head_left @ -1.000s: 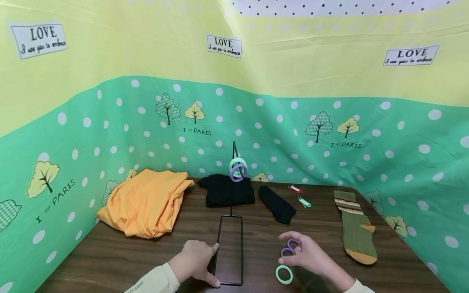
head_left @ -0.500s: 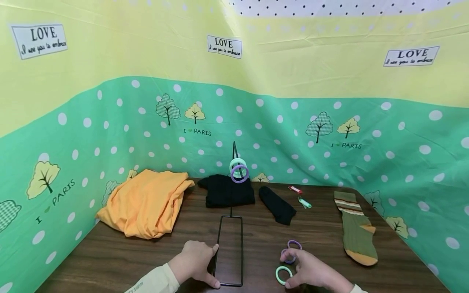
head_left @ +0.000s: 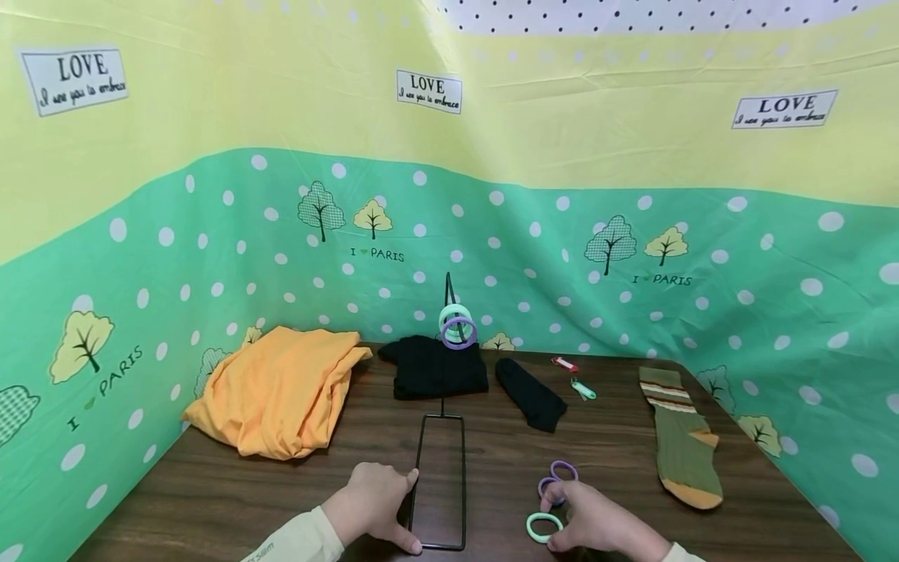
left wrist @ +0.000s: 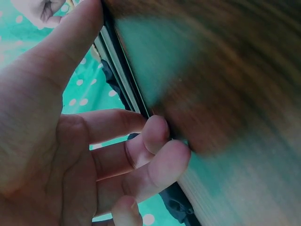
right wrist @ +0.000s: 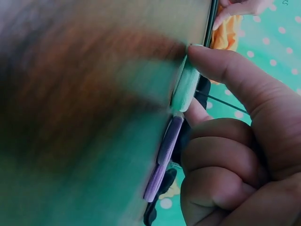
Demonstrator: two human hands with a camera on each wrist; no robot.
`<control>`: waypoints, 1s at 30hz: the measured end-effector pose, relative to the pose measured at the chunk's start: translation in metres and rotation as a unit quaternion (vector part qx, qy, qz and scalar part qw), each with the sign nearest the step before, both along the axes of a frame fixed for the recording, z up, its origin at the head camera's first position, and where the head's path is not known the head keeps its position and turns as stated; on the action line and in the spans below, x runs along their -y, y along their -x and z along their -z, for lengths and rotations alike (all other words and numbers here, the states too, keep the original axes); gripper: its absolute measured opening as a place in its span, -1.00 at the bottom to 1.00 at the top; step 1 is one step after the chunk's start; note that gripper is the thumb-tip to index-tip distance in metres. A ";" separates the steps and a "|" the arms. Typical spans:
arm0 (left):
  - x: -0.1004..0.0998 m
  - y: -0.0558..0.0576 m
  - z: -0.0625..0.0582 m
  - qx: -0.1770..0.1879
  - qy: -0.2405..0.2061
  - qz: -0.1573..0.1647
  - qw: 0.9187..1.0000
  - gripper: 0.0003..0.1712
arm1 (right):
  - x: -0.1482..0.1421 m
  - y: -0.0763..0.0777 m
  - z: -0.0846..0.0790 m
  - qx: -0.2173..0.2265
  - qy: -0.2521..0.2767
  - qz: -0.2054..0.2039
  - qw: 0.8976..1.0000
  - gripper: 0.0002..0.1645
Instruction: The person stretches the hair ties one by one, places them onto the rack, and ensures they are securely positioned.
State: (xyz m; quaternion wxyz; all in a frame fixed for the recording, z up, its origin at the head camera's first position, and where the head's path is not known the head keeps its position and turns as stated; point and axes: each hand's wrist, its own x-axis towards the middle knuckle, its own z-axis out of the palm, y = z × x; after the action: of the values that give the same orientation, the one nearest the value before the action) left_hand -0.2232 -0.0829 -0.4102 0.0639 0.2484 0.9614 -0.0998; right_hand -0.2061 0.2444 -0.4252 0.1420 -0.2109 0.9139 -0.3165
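Note:
My left hand (head_left: pixel 372 499) grips the left side of the black wire stand's base (head_left: pixel 463 484), thumb at its near corner. In the left wrist view its bent fingertips meet the dark wire. A mint green ring (head_left: pixel 530 531) is pinched between thumb and index finger of my right hand (head_left: pixel 600 521), slightly tilted; the other fingers are curled in. Just beyond it, two overlapping purple rings (head_left: pixel 575 470) lie on the table, partly behind my fingers. From the stand's upright arm (head_left: pixel 447 287) hang mint green (head_left: pixel 443 316) and purple rings (head_left: pixel 445 342).
Behind the base lies a folded black cloth (head_left: pixel 435 375), with a black sock (head_left: pixel 530 394) to its right. An orange cloth (head_left: pixel 281 390) is heaped at left. Red (head_left: pixel 565 364) and green key tags (head_left: pixel 582 389) lie at the back; an olive striped sock (head_left: pixel 684 445) lies at right.
My right hand has come down from the purple rings toward me to the mint green ring and pinches it; the ring now tilts. My left hand has stayed on the stand's base.

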 end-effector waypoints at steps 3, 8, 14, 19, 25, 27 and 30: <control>0.000 0.001 0.001 0.004 0.000 -0.002 1.000 0.09 | 0.002 -0.001 0.000 -0.007 -0.006 0.004 1.000 -0.65; 0.001 0.000 0.002 0.008 -0.003 -0.006 1.000 0.08 | 0.005 -0.003 -0.001 -0.011 -0.024 0.004 1.000 -0.62; 0.002 0.000 0.001 0.003 -0.006 -0.005 1.000 0.09 | 0.010 -0.003 -0.003 0.007 -0.012 0.011 1.000 -0.70; 0.002 0.000 0.001 0.001 -0.004 -0.003 1.000 0.09 | 0.012 -0.003 -0.004 -0.015 -0.012 0.012 1.000 -0.75; 0.001 0.001 0.001 0.000 -0.008 -0.003 1.000 0.09 | 0.013 -0.003 -0.007 -0.021 0.002 0.014 1.000 -0.81; 0.001 0.001 0.001 0.000 -0.009 -0.003 1.000 0.09 | 0.016 -0.004 -0.009 -0.027 0.006 0.015 1.000 -0.83; 0.001 0.000 0.000 0.000 -0.006 -0.002 1.000 0.09 | 0.021 -0.006 -0.014 -0.038 0.009 0.022 0.999 -0.84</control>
State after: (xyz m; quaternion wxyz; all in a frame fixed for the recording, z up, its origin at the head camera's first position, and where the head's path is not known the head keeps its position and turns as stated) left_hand -0.2237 -0.0838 -0.4106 0.0626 0.2467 0.9625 -0.0938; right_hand -0.2005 0.2238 -0.4108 0.0983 -0.2036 0.9202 -0.3195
